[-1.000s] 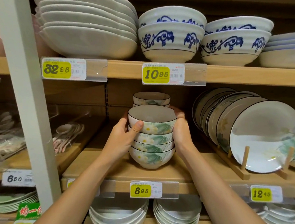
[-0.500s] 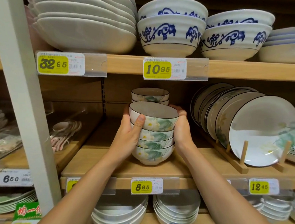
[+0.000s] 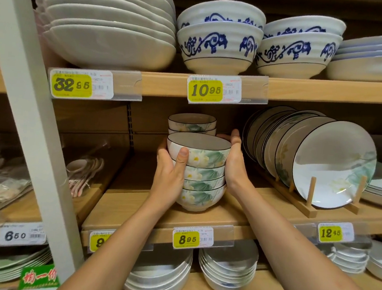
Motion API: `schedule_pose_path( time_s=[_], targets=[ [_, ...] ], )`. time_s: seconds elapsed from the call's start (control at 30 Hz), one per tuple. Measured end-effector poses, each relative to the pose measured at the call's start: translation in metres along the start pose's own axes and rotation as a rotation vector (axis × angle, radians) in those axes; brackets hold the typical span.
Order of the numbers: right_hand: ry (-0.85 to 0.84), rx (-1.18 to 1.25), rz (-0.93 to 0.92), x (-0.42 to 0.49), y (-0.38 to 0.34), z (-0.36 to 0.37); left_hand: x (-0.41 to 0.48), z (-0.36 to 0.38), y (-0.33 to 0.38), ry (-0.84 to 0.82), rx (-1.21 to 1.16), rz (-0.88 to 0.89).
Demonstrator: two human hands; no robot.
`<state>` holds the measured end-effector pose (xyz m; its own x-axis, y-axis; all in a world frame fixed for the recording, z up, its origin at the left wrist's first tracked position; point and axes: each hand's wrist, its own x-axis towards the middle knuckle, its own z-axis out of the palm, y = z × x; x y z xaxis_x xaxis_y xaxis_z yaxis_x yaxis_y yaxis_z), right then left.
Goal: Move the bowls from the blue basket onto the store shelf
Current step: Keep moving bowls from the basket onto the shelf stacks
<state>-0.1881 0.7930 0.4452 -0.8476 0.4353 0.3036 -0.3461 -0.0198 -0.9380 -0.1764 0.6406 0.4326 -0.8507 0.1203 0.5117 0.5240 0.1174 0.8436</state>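
Observation:
A stack of several white bowls with green leaf and flower print [image 3: 202, 176] stands on the middle wooden shelf [image 3: 135, 206]. My left hand [image 3: 169, 175] grips the stack's left side, thumb across the top bowl's wall. Against the stack's right side lies my right hand [image 3: 235, 164], its fingers reaching behind the top bowl. A second, shorter stack of the same bowls [image 3: 191, 123] stands right behind. The blue basket is out of view.
Floral plates [image 3: 330, 162] lean in a wooden rack just right of my right hand. Ceramic spoons [image 3: 85, 173] lie to the left behind a clear divider. Large bowls fill the shelf above, white bowls [image 3: 228, 273] the shelf below. A white upright post [image 3: 34, 118] stands at left.
The bowl stack and both hands stay in the same place on the shelf. The view has shifted slightly downward and closer.

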Motion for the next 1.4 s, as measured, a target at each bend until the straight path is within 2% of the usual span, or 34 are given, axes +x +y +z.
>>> schedule_pose_path(
  time_s=[0.33, 0.57, 0.83, 1.03, 1.23, 1.4],
  targets=[
    [-0.038, 0.034, -0.066, -0.006, -0.003, 0.001, 0.0, -0.004, 0.001, -0.067, -0.044, -0.023],
    [-0.09, 0.03, -0.042, -0.007, 0.0, 0.001, 0.0, -0.006, 0.0, -0.085, -0.044, -0.046],
    [-0.014, -0.013, -0.052, -0.014, -0.004, 0.002, -0.001, -0.009, 0.002, -0.095, 0.021, -0.007],
    [0.079, -0.11, -0.049, -0.033, -0.005, 0.001, -0.003, -0.019, 0.004, -0.138, -0.009, -0.075],
    [0.185, -0.089, -0.167, -0.063, 0.005, -0.011, -0.021, -0.039, 0.006, -0.014, 0.016, -0.145],
    [0.218, -0.064, -0.246, -0.092, 0.004, -0.018, -0.055, -0.057, 0.014, 0.037, -0.063, -0.163]
  ],
)
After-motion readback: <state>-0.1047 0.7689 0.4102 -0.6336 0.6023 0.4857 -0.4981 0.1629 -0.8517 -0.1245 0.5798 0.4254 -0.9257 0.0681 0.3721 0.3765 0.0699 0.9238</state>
